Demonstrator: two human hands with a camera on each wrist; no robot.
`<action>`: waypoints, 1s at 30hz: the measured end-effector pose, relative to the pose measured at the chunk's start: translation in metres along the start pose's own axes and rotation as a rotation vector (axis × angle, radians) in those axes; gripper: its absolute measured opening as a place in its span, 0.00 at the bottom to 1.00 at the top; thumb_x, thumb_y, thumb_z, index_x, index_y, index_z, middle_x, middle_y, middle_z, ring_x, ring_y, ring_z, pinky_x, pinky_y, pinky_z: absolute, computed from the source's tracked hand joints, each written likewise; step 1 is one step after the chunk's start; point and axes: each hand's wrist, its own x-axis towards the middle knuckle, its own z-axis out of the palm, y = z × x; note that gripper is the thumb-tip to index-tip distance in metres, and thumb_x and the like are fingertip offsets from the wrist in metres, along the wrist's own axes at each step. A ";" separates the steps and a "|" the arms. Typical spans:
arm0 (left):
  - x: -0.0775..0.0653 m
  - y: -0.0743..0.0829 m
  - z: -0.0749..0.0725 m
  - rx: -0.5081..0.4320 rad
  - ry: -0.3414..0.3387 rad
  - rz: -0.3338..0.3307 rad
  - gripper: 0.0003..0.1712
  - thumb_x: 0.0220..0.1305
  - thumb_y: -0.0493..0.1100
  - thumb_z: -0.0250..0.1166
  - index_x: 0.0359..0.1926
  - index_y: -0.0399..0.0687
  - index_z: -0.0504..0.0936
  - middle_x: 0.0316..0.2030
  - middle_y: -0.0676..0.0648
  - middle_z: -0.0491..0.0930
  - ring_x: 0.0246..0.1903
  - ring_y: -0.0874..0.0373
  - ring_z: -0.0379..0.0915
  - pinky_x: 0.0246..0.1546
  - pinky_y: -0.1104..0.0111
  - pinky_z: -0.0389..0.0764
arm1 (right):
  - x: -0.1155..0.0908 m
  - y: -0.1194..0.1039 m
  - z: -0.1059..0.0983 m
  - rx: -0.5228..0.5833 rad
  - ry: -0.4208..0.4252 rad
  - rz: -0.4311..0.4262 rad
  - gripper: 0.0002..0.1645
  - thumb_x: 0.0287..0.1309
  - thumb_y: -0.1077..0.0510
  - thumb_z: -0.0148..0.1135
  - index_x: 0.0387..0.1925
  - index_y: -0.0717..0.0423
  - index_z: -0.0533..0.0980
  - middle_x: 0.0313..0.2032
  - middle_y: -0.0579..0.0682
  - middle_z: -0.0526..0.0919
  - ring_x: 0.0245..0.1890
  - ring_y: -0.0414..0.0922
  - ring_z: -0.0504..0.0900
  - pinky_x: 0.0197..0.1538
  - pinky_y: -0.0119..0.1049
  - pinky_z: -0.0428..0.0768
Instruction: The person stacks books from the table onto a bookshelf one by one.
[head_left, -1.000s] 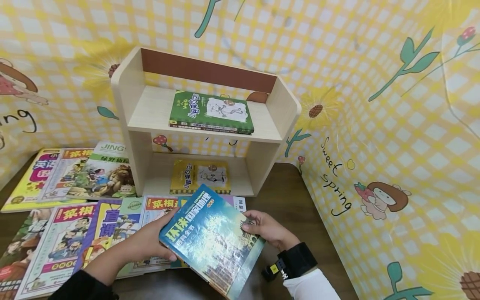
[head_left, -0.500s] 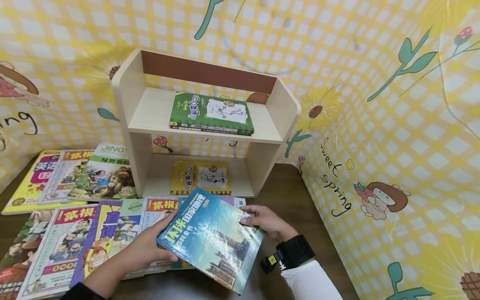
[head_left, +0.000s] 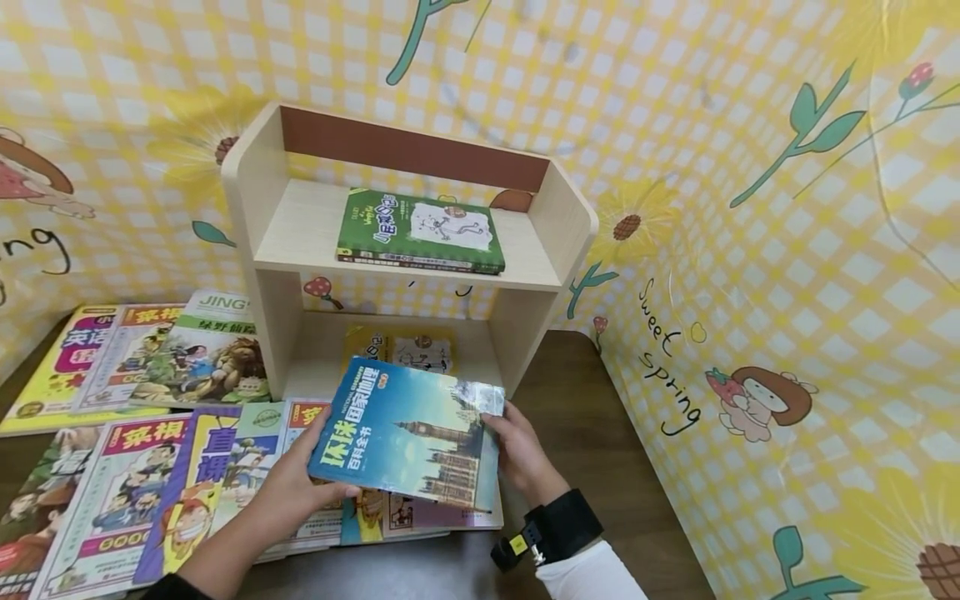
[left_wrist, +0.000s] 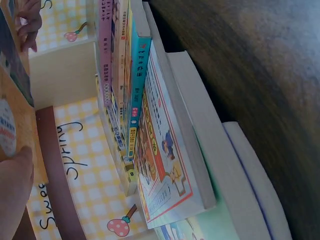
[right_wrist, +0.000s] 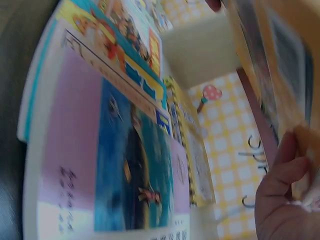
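A blue book (head_left: pixel 408 437) with a clock tower on its cover is held by both hands in front of the small wooden bookshelf (head_left: pixel 521 333). My left hand (head_left: pixel 296 475) grips its left edge, thumb along the lower corner. On the opposite edge, my right hand (head_left: pixel 521 446) pinches the book with its thumb on the cover. The book's orange back (left_wrist: pixel 27 130) shows in the left wrist view. In the lower compartment a yellow book (head_left: pixel 431 343) lies flat, partly hidden behind the blue one. A green book (head_left: pixel 420 229) tops a small stack on the upper shelf.
Several picture books overlap on the dark table, among them a purple one (head_left: pixel 198 475) and a lilac one (right_wrist: pixel 70 150) beneath the held book. More books, such as a green-and-white one (head_left: pixel 210 350), lie left of the bookshelf. Patterned yellow cloth (head_left: pixel 750 250) walls the back and right.
The blue book has moved up toward the lower compartment and turned so its long side lies more level. Both hands moved with it, the right one slightly left. It now covers part of the yellow book.
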 end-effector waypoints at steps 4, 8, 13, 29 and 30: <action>0.002 0.001 0.000 0.017 0.046 -0.023 0.70 0.50 0.48 0.76 0.76 0.50 0.31 0.72 0.29 0.44 0.64 0.30 0.56 0.61 0.41 0.64 | -0.006 0.003 0.010 -0.065 -0.015 -0.030 0.39 0.69 0.60 0.49 0.74 0.64 0.45 0.64 0.64 0.66 0.53 0.45 0.76 0.53 0.37 0.76; 0.005 0.000 0.001 0.029 0.070 -0.048 0.71 0.49 0.48 0.76 0.76 0.52 0.29 0.73 0.30 0.40 0.67 0.27 0.46 0.63 0.37 0.57 | -0.010 0.005 0.017 -0.096 -0.026 -0.063 0.42 0.67 0.63 0.51 0.74 0.64 0.43 0.71 0.66 0.54 0.65 0.54 0.65 0.63 0.46 0.69; 0.007 -0.003 0.002 0.026 0.098 -0.060 0.72 0.49 0.49 0.76 0.76 0.53 0.29 0.73 0.30 0.39 0.69 0.27 0.40 0.62 0.35 0.55 | -0.013 0.008 0.020 -0.134 -0.024 -0.082 0.45 0.63 0.65 0.56 0.75 0.62 0.45 0.71 0.66 0.52 0.65 0.56 0.65 0.60 0.41 0.72; 0.019 -0.009 0.003 0.011 0.146 -0.042 0.69 0.53 0.47 0.74 0.76 0.53 0.27 0.73 0.30 0.43 0.68 0.29 0.47 0.61 0.38 0.62 | -0.013 0.014 0.025 -0.335 -0.082 -0.098 0.69 0.50 0.63 0.73 0.76 0.53 0.31 0.75 0.60 0.39 0.72 0.60 0.49 0.71 0.54 0.53; 0.021 -0.010 0.004 0.016 0.145 -0.048 0.70 0.53 0.47 0.75 0.76 0.52 0.27 0.73 0.30 0.42 0.68 0.29 0.46 0.61 0.37 0.61 | -0.013 0.014 0.025 -0.348 -0.075 -0.103 0.68 0.51 0.64 0.72 0.76 0.54 0.31 0.75 0.61 0.39 0.72 0.60 0.50 0.71 0.54 0.54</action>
